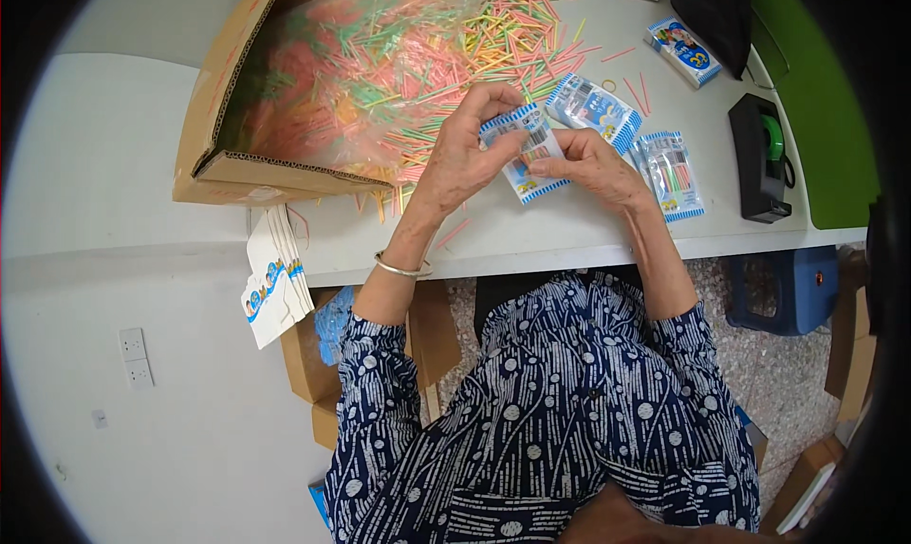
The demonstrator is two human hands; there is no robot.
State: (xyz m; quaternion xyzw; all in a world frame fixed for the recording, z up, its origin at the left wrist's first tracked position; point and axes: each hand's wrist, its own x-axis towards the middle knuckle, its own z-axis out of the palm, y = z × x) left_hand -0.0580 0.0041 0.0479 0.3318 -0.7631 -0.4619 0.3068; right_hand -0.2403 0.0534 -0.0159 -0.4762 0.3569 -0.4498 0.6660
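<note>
Above the table's front edge, my left hand [470,150] and my right hand [604,171] grip a small blue-and-white plastic packet [533,188] between thumbs and fingers. Thin coloured sticks show through its clear part. Some of the fingers are hidden behind the packet. Just beyond my right hand lies another such packet [600,107]. To the right of that hand, a few overlapping filled packets [674,178] rest on the table. A loose pile of pink, green and yellow sticks [517,36] spreads behind my hands.
An open cardboard box [218,98] at the left holds a clear bag [351,60] of sticks. A black tape dispenser [754,159] and a small printed box [683,50] stand at the right. Flat white cartons [275,283] hang at the front edge; a blue stool [783,292] is below.
</note>
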